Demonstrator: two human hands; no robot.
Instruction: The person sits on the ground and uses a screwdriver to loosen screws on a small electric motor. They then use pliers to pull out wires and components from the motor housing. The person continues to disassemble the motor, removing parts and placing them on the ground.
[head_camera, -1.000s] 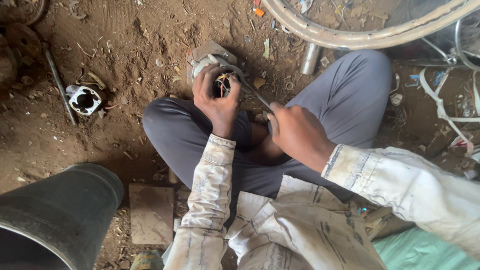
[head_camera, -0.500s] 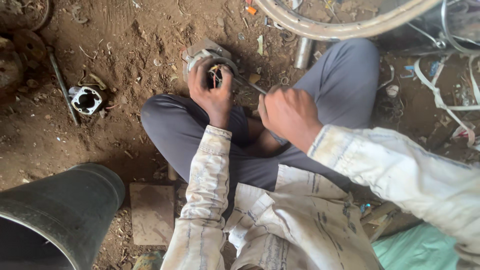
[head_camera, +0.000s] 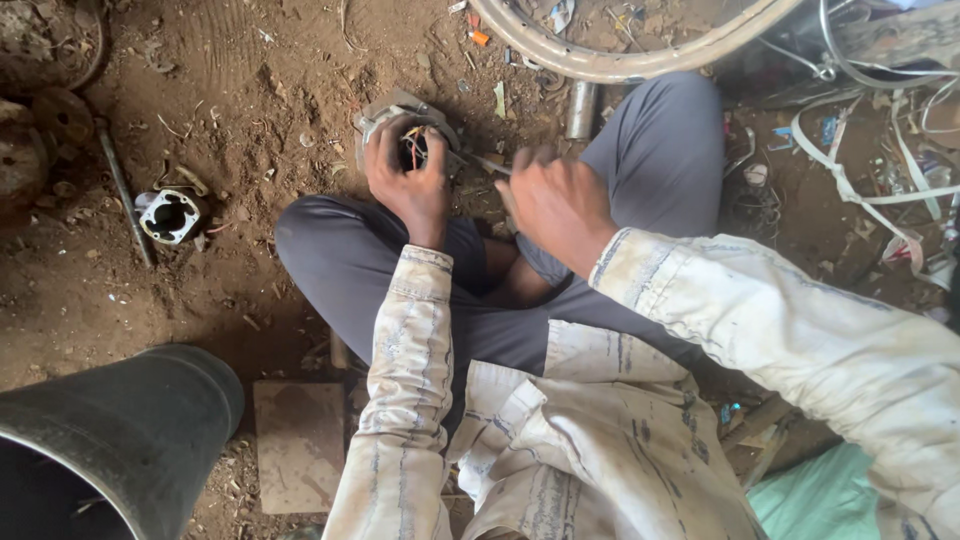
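I see a black bucket at bottom left and a small metal housing lying on the dirt, well apart from the work. Left hand is wrapped tight around a grey motor casing on the ground just past the knees (copper wires show in its open bore). Right hand is fisted around a thin metal tool, tip at the casing. Bare dirt left of the casing; a wheel rim and a short pipe crowd the right.
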